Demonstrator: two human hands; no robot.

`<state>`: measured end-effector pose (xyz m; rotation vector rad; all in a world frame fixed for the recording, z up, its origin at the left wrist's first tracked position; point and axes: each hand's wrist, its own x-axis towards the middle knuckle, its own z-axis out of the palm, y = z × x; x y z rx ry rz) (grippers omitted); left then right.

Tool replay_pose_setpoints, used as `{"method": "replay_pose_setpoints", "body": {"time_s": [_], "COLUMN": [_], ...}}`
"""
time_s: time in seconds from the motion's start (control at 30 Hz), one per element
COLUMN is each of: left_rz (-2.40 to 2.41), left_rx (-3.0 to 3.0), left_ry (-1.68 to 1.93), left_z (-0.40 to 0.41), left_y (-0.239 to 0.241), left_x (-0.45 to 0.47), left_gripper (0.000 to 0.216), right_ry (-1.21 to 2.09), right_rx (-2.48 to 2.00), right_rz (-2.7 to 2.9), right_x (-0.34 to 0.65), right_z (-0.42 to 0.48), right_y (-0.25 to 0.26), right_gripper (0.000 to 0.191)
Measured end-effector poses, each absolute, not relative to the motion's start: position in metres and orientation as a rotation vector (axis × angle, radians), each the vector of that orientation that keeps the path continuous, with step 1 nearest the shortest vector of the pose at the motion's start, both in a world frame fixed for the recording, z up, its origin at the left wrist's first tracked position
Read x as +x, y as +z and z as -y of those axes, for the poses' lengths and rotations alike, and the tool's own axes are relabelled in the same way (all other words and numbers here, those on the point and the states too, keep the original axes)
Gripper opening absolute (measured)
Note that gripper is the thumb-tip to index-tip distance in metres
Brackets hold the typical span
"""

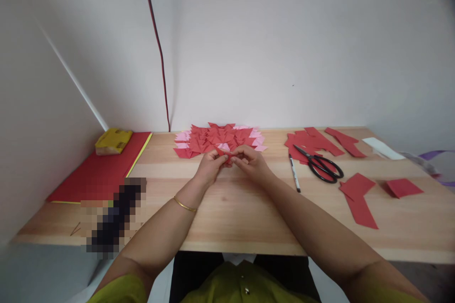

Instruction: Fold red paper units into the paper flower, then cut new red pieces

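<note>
Between my two hands, over the middle of the table, is a small folded red paper piece (223, 151). My left hand (210, 166) pinches its left side with thumb and fingers. From the other side my right hand (249, 162) grips it the same way, fingertips close to those of the left. Much of the paper is covered by the fingers, so its full shape is hidden. Just behind the hands lies a spread of folded red paper pieces (216, 137), with pink ones (259, 140) showing at both ends.
Black-handled scissors (325, 170) rest on red paper scraps (309, 141) at the right, beside a marker (295, 174). Nearer lie cut red pieces (359, 199) and a folded red sheet (405, 187). At left, a yellow packet (113, 141) sits on large red sheets (92, 175); a pixelated dark object (117, 218) is nearby.
</note>
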<state>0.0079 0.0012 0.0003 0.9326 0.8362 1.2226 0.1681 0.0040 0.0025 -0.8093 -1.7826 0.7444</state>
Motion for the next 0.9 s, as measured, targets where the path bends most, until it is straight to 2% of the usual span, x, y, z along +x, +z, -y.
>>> {"method": "replay_pose_setpoints", "body": {"time_s": [0.37,0.63,0.9], "left_rz": [-0.94,-0.992,-0.843], "left_rx": [1.146,1.241,1.051], "left_ry": [1.261,1.288,1.245], "left_z": [0.005,0.004,0.003], "left_y": [0.01,0.013,0.011], "left_x": [0.01,0.007,0.009], "left_gripper": [0.022,0.016,0.024], "right_ry": [0.994,0.924,0.972], "right_rx": [-0.871,-0.905,-0.864], "right_rz": [1.666,1.76,1.807], "right_x": [0.165,0.165,0.167], "right_z": [-0.004,-0.001,0.0], "right_y": [0.001,0.005,0.008], "right_gripper": [0.021,0.016,0.022]}}
